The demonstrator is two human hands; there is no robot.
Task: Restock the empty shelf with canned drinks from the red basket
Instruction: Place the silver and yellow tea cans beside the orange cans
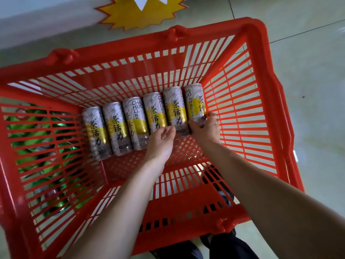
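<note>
Lying side by side in the red basket [257, 36], six cans [136, 124] are reached for. The rightmost can [194, 101] is gripped by the right hand [206, 128]; the left hand [161, 137] is cupped loosely, holding nothing.

A red basket [233, 86] of smooth, slightly glossy plastic with slatted walls holds a row of cans [143, 120] in shiny metal with silver and yellow print. Beneath lies a pale, smooth, faintly reflective tile floor [308, 58].
</note>
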